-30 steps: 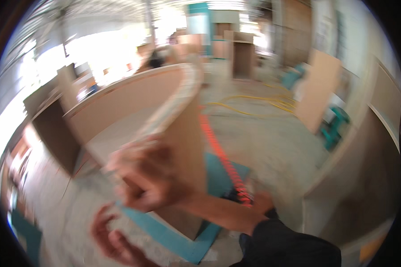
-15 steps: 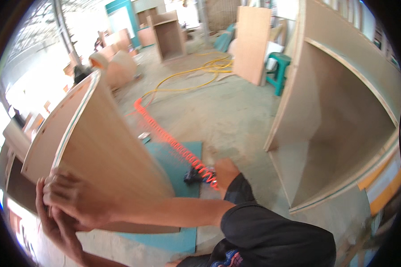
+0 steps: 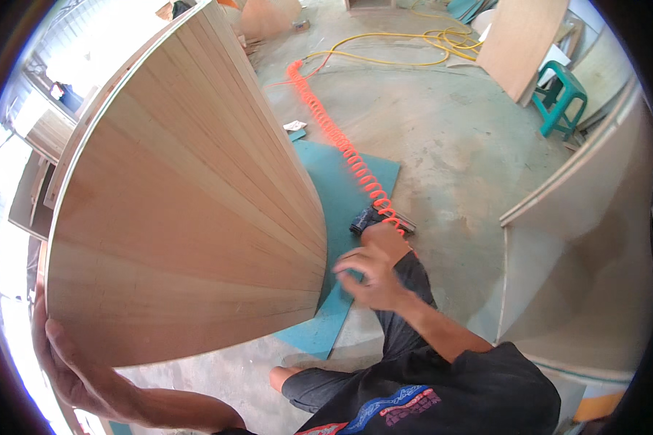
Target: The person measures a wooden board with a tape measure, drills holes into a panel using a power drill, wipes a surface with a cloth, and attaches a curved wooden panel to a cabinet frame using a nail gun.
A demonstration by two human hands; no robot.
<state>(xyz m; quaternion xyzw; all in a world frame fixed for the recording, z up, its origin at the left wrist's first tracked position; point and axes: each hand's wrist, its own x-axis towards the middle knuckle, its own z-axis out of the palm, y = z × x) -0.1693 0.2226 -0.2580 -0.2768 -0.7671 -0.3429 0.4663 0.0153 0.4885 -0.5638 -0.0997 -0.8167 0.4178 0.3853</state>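
Curved panel, cut off at top, partly hides the left hand.

The person's left hand is stretched out left, thumb up, and the right hand has loosely bent fingers.

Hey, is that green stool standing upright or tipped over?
Upright: the green stool has its seat on top, with its legs reaching down toward the floor.
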